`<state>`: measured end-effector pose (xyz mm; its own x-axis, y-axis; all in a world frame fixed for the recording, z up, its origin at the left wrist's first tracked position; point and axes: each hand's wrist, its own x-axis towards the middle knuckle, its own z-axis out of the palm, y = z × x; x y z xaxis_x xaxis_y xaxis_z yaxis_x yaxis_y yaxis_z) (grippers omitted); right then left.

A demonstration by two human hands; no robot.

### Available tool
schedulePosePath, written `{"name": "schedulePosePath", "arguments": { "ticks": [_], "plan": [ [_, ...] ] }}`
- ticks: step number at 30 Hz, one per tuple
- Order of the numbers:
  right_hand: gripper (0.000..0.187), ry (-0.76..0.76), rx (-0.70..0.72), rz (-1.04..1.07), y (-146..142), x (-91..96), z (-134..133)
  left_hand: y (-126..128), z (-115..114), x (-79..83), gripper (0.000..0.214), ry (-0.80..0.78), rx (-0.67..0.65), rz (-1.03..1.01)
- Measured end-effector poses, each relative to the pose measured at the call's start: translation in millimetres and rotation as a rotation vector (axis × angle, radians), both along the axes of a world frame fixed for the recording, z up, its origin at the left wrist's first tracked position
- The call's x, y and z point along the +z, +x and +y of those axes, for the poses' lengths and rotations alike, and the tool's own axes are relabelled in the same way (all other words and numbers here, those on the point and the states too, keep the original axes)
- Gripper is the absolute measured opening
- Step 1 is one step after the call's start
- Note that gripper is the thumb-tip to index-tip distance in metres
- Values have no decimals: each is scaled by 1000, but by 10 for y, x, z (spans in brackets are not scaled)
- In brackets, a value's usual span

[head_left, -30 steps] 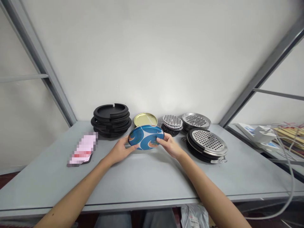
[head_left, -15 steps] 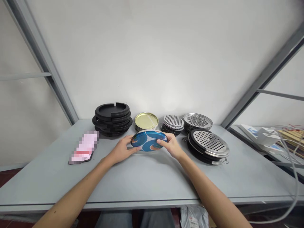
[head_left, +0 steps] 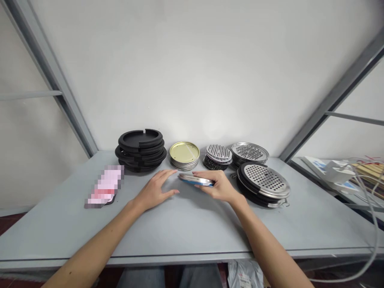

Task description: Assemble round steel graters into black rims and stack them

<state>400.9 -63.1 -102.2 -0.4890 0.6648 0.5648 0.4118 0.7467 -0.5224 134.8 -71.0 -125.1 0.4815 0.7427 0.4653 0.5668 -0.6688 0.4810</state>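
A round tin lid (head_left: 196, 181) with a blue printed face is seen almost edge-on above the middle of the table. My right hand (head_left: 218, 185) pinches its right side, thumb below and fingers on top. Just left of the lid is my left hand (head_left: 157, 187), its thumb and fingers apart, holding nothing. Behind both hands stands a stack of gold-coloured round lids (head_left: 184, 152). To its right is a stack of small slotted metal discs (head_left: 219, 153).
Black ring-shaped trays (head_left: 140, 140) are piled at the back left, with a blurred pink phone (head_left: 105, 184) in front. At right sit wide grater-like discs (head_left: 250, 152) and a perforated metal disc on black rings (head_left: 265, 180). A white cable (head_left: 375, 236) hangs by the table's right edge.
My left hand has let go of the lid and moved slightly left. The lid has tipped from showing its blue face to nearly flat, held by my right hand alone.
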Motion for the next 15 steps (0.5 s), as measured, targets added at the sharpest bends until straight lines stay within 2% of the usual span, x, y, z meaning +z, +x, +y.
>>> {"name": "schedulePosePath", "arguments": {
  "ticks": [3, 6, 10, 15],
  "plan": [
    [36, 136, 12, -128, -137, -136, -13, 1, 28, -46, 49, 44, -37, 14],
    [31, 219, 12, -195, -238, -203, -30, -11, 67, -125, 39, 111, -36, 47],
    [42, 188, 45, -232, -269, -150, -61, -18, 106, -216, 38, 164, -25, 128],
    [31, 169, 56, -323, -257, -110, -69, 25, 71, -242, 49, 121, -22, 188]
  ]
}}
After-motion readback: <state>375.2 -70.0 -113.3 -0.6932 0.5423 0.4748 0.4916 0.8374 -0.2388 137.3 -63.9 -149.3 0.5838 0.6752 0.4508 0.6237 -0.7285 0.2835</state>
